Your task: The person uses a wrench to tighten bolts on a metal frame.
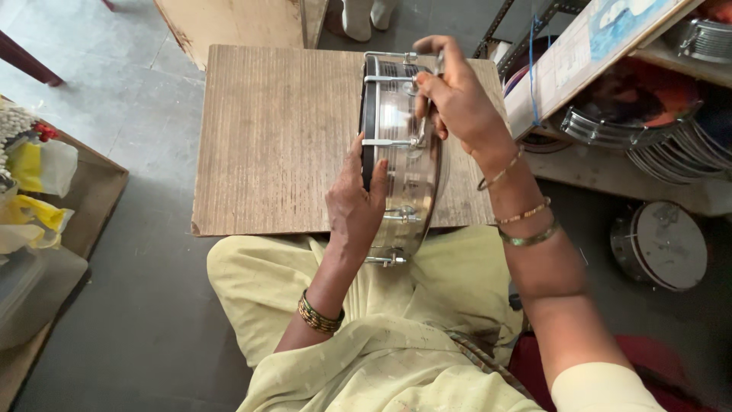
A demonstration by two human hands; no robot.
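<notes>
You held a shiny metal frame drum point(400, 152) on edge over the wooden board point(274, 137) across your lap. Your left hand point(354, 202) gripped its near rim, thumb on the shell. Your right hand point(457, 99) pinched a tuning rod point(396, 78) at the far side. More drums point(659, 244) sat beside the shelf point(610, 46) to your right.

Grey tile floor point(145, 320) w/ low wood board point(274, 145) at centre. Shelf rack point(610, 164) at right; wood tray point(95, 198) at left.
</notes>
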